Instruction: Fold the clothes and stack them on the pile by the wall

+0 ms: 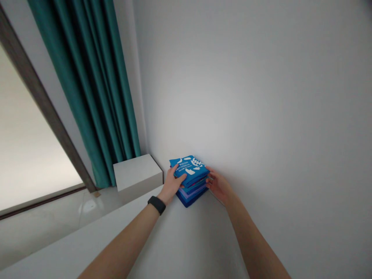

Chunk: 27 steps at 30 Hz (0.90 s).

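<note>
A stack of folded blue and purple cloths (190,182) rests on a white surface (186,240) in the corner against the white wall. The top cloth is bright blue with white print. My left hand (173,185), with a black band on its wrist, grips the stack's left side, thumb on top. My right hand (218,186) holds the stack's right side, with its fingers curled against the edges of the layers.
A white box-like ledge (136,174) stands left of the stack. Teal curtains (87,85) hang behind it beside a dark-framed window (35,89). A glossy pale floor (43,224) lies below at the left. The wall (261,97) rises directly behind the stack.
</note>
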Each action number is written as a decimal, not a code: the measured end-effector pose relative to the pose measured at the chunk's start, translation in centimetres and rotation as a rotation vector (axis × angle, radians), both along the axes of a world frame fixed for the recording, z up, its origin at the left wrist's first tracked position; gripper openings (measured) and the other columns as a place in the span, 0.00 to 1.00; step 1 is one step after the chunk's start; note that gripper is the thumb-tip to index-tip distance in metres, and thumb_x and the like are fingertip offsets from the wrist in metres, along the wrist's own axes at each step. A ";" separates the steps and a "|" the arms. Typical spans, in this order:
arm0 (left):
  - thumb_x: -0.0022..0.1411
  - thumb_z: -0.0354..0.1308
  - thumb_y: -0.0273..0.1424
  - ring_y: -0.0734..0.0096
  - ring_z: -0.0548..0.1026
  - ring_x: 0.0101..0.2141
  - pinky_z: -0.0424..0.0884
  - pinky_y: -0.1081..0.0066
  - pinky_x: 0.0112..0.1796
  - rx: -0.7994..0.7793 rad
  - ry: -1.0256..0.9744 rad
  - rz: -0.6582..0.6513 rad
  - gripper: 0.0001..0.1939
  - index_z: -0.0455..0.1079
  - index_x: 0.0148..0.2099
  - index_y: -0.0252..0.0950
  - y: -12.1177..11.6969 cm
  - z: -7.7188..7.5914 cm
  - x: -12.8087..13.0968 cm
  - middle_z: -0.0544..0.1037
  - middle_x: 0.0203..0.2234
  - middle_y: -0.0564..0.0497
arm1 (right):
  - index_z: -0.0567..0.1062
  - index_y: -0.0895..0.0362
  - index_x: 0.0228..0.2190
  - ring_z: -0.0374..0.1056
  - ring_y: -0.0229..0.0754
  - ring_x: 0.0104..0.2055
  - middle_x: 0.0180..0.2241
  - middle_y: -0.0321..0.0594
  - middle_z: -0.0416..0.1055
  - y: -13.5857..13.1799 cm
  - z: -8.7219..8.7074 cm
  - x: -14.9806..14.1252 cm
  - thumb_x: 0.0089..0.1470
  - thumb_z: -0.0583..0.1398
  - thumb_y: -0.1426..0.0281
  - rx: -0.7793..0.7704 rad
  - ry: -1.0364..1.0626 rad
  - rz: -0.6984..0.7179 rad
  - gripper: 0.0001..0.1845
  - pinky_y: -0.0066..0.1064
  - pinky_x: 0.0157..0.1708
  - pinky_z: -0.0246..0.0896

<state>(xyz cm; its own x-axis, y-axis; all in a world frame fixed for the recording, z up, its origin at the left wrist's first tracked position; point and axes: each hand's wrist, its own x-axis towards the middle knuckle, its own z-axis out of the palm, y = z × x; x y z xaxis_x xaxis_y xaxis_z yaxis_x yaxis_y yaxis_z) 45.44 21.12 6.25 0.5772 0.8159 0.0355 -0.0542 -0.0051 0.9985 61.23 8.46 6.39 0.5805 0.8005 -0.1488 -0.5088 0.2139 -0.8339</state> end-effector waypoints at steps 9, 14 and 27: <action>0.56 0.63 0.35 0.64 0.73 0.42 0.65 0.82 0.16 0.106 0.120 0.009 0.35 0.58 0.64 0.36 0.0 0.6 0.3 0.57 0.60 0.39 | 0.74 0.55 0.33 0.68 0.34 0.22 0.20 0.31 0.70 1.0 -0.5 0.5 0.43 0.57 0.77 0.023 0.037 -0.125 0.12 0.24 0.20 0.61; 0.59 0.60 0.38 0.66 0.73 0.40 0.71 0.77 0.24 0.125 0.173 0.014 0.33 0.56 0.64 0.38 0.3 -0.4 0.1 0.59 0.57 0.39 | 0.73 0.54 0.31 0.71 0.37 0.27 0.22 0.33 0.70 1.2 -0.9 0.9 0.43 0.59 0.75 0.036 -0.014 -0.131 0.10 0.25 0.21 0.63; 0.66 0.48 0.38 0.53 0.59 0.60 0.50 0.55 0.60 1.174 0.474 -0.136 0.21 0.65 0.57 0.34 3.2 2.0 1.8 0.65 0.58 0.38 | 0.74 0.57 0.46 0.63 0.47 0.54 0.48 0.48 0.71 3.6 0.1 1.5 0.55 0.49 0.74 -0.281 -1.513 -0.145 0.21 0.42 0.59 0.52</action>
